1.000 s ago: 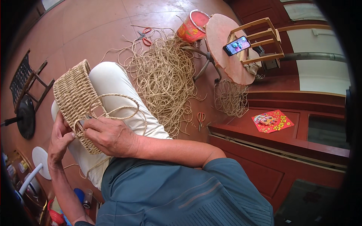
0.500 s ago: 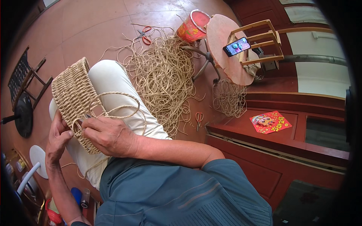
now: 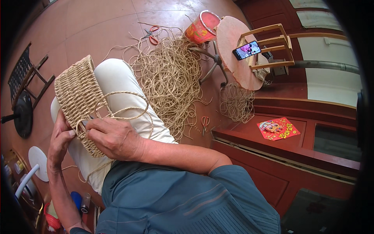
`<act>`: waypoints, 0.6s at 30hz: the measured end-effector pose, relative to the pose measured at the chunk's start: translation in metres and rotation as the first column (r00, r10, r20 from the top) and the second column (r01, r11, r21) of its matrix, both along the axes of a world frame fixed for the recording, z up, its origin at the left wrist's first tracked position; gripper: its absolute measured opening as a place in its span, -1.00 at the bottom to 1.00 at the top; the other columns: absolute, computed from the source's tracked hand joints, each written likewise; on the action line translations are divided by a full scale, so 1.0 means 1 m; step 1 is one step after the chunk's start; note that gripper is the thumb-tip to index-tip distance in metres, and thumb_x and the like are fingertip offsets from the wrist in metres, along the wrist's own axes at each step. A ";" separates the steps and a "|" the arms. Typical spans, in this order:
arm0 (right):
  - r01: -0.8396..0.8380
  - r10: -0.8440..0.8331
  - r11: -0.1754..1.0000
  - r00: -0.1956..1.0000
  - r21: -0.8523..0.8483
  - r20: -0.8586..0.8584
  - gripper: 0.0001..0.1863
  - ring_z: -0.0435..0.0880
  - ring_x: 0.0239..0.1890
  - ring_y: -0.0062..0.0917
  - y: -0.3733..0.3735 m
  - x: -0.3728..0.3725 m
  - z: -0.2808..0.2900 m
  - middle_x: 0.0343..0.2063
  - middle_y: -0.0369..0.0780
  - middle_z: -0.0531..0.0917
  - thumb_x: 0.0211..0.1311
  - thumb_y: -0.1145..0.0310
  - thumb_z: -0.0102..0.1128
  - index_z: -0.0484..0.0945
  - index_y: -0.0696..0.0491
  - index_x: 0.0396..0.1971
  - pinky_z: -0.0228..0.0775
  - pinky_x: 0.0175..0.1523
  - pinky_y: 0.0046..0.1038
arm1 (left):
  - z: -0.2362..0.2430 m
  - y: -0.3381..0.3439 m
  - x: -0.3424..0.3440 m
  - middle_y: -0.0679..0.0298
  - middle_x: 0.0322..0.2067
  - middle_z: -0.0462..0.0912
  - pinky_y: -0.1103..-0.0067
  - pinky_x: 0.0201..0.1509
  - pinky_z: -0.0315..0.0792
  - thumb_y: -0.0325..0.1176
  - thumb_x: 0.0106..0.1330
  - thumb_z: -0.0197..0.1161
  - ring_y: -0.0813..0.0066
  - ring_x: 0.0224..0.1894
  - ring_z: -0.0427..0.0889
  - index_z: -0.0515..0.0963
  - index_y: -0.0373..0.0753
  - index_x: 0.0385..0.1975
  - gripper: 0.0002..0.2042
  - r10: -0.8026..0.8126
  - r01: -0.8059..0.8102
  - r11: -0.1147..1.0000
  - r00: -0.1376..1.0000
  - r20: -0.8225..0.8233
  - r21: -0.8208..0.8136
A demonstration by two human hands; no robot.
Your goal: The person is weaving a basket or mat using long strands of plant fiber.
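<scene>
A woven straw-coloured cord basket [image 3: 78, 87] lies tilted across my lap on pale trousers. My left hand [image 3: 60, 136] grips its lower left side, the thumb along the rim of a gap in the weave. At that gap, my right hand [image 3: 115, 136] is closed, thumb and fingers pinched together against the basket. A small greyish tip shows by its fingers, but most of what they hold is hidden. From the weave above the right hand, a loose cord [image 3: 130, 93] loops out over my thigh and trails down past my wrist.
A big tangle of cord [image 3: 167, 78] covers the floor ahead, with red-handled pliers [image 3: 152, 35] and scissors [image 3: 205, 124] beside it. Further right, a red bucket [image 3: 200, 29] stands near a round table [image 3: 230, 35] bearing a phone [image 3: 247, 50] and wooden frame. A folding chair [image 3: 27, 74] is at left.
My right hand's fingers have shifted slightly at the gap in the basket. The cord loop above them sits a little higher and wider. My left hand keeps its hold.
</scene>
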State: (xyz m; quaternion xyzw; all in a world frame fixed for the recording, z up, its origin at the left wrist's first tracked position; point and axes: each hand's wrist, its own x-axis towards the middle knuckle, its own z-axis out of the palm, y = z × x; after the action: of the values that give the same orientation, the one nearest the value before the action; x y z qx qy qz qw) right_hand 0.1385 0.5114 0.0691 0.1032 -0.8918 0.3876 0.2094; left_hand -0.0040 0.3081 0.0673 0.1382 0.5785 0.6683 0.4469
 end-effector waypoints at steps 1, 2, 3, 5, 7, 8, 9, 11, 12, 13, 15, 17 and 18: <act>0.002 -0.002 1.000 1.000 0.001 0.000 -0.79 0.72 -0.18 -0.38 0.000 -0.001 0.000 -0.06 -0.28 0.67 0.21 0.45 0.37 0.61 0.04 -0.16 0.60 -0.07 -0.34 | -0.002 0.000 0.001 0.04 0.55 0.32 0.36 0.66 0.17 -0.21 0.12 0.32 0.22 0.56 0.40 -0.03 -0.37 0.68 0.07 -0.004 0.004 1.000 0.999 -0.044 -0.002; 0.003 -0.003 1.000 1.000 0.003 0.003 -0.79 0.72 -0.18 -0.38 -0.001 0.000 0.000 -0.06 -0.28 0.67 0.21 0.45 0.37 0.61 0.04 -0.16 0.60 -0.07 -0.34 | -0.004 0.000 0.001 0.03 0.56 0.31 0.36 0.67 0.15 -0.21 0.12 0.31 0.21 0.57 0.38 -0.03 -0.38 0.68 0.07 -0.010 0.010 1.000 0.996 -0.087 -0.002; 0.005 -0.005 1.000 1.000 -0.001 0.002 -0.79 0.72 -0.18 -0.38 -0.002 0.000 0.000 -0.06 -0.27 0.66 0.21 0.46 0.37 0.61 0.04 -0.17 0.60 -0.07 -0.34 | -0.005 0.000 0.001 0.03 0.56 0.31 0.36 0.67 0.15 -0.21 0.12 0.31 0.21 0.57 0.38 -0.03 -0.38 0.68 0.07 -0.012 0.012 1.000 0.996 -0.085 0.000; 0.005 -0.005 1.000 1.000 -0.006 0.003 -0.79 0.72 -0.18 -0.38 -0.005 -0.001 -0.001 -0.07 -0.27 0.66 0.20 0.46 0.38 0.61 0.04 -0.17 0.61 -0.07 -0.34 | -0.005 -0.003 0.002 0.03 0.55 0.31 0.36 0.67 0.14 -0.22 0.12 0.30 0.19 0.57 0.37 -0.02 -0.38 0.68 0.06 -0.022 0.017 0.999 0.992 -0.125 -0.040; 0.002 -0.001 1.000 1.000 -0.020 0.009 -0.80 0.74 -0.18 -0.38 -0.010 -0.002 -0.004 -0.07 -0.27 0.68 0.21 0.46 0.38 0.61 0.04 -0.18 0.62 -0.08 -0.33 | -0.003 -0.005 0.003 0.03 0.55 0.33 0.36 0.66 0.16 -0.21 0.11 0.31 0.20 0.57 0.37 -0.02 -0.36 0.68 0.07 -0.001 0.000 1.000 0.997 -0.080 -0.015; -0.013 0.013 0.999 1.000 -0.040 0.007 -0.80 0.74 -0.18 -0.38 -0.012 -0.001 -0.003 -0.07 -0.27 0.68 0.21 0.46 0.38 0.61 0.04 -0.18 0.62 -0.08 -0.33 | 0.003 -0.009 0.006 0.03 0.54 0.34 0.35 0.65 0.19 -0.20 0.11 0.32 0.20 0.57 0.37 -0.02 -0.35 0.68 0.07 0.026 -0.026 1.000 0.999 -0.042 0.001; -0.006 0.006 0.999 1.000 -0.037 0.014 -0.82 0.75 -0.18 -0.37 -0.014 -0.002 -0.002 -0.08 -0.26 0.69 0.22 0.47 0.38 0.62 0.05 -0.19 0.63 -0.08 -0.33 | 0.005 -0.014 0.007 0.03 0.54 0.34 0.35 0.65 0.19 -0.20 0.11 0.32 0.20 0.57 0.37 -0.02 -0.35 0.68 0.07 0.044 -0.046 0.998 0.998 -0.049 -0.031; 0.014 -0.015 0.999 0.999 -0.040 -0.036 -0.84 0.79 -0.17 -0.35 -0.013 -0.004 -0.010 -0.10 -0.22 0.75 0.22 0.49 0.39 0.66 0.05 -0.20 0.65 -0.11 -0.32 | -0.004 -0.023 0.005 0.03 0.51 0.40 0.36 0.56 0.32 -0.25 0.16 0.32 0.23 0.51 0.45 -0.03 -0.30 0.70 0.05 0.071 -0.072 0.997 0.995 0.071 0.020; 0.023 -0.024 0.999 1.000 -0.031 -0.019 -0.83 0.80 -0.18 -0.32 -0.011 -0.003 -0.008 -0.12 -0.20 0.77 0.20 0.51 0.40 0.68 0.04 -0.20 0.66 -0.12 -0.31 | -0.007 -0.022 0.005 0.03 0.49 0.43 0.37 0.50 0.38 -0.31 0.21 0.30 0.25 0.46 0.50 -0.03 -0.28 0.71 0.01 0.095 -0.095 0.995 0.995 0.017 0.015; 0.030 -0.030 1.000 1.000 -0.007 0.001 -0.83 0.80 -0.20 -0.30 -0.009 -0.002 -0.008 -0.14 -0.20 0.77 0.22 0.53 0.42 0.72 0.04 -0.18 0.66 -0.13 -0.30 | -0.009 -0.016 0.006 0.03 0.47 0.46 0.38 0.44 0.45 -0.37 0.25 0.28 0.27 0.41 0.54 -0.02 -0.26 0.71 -0.03 0.118 -0.118 0.993 0.992 -0.037 0.009; 0.015 -0.014 1.000 0.999 -0.025 0.052 -0.78 0.82 -0.16 -0.27 0.000 0.000 0.001 -0.11 -0.20 0.78 0.24 0.59 0.43 0.76 0.04 -0.13 0.67 -0.09 -0.30 | -0.006 -0.012 0.009 0.05 0.38 0.51 0.40 0.37 0.51 -0.43 0.38 0.30 0.30 0.29 0.62 0.02 -0.27 0.69 -0.12 0.093 -0.093 0.996 0.992 -0.081 -0.004; -0.003 0.002 1.000 0.998 0.012 0.058 -0.75 0.82 -0.15 -0.27 0.004 -0.001 0.003 -0.12 -0.19 0.78 0.19 0.63 0.46 0.75 0.06 -0.14 0.67 -0.10 -0.31 | -0.012 -0.017 0.016 0.06 0.34 0.53 0.40 0.37 0.51 -0.43 0.41 0.31 0.32 0.27 0.62 0.05 -0.28 0.67 -0.15 0.109 -0.116 0.992 0.985 -0.138 -0.043; -0.010 0.009 1.000 1.000 0.011 0.016 -0.75 0.81 -0.18 -0.31 0.005 -0.003 0.001 -0.12 -0.23 0.77 0.18 0.61 0.44 0.74 0.04 -0.14 0.65 -0.12 -0.32 | -0.011 -0.015 0.019 0.06 0.33 0.53 0.41 0.34 0.54 -0.42 0.43 0.32 0.32 0.25 0.63 0.14 -0.29 0.62 -0.23 0.125 -0.135 0.990 0.972 -0.198 -0.039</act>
State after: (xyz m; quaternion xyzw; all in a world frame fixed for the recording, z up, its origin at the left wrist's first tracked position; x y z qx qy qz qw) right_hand 0.1352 0.5169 0.0697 0.1055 -0.8951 0.3845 0.1997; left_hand 0.0149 0.2928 0.0565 0.1531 0.6444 0.6640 0.3470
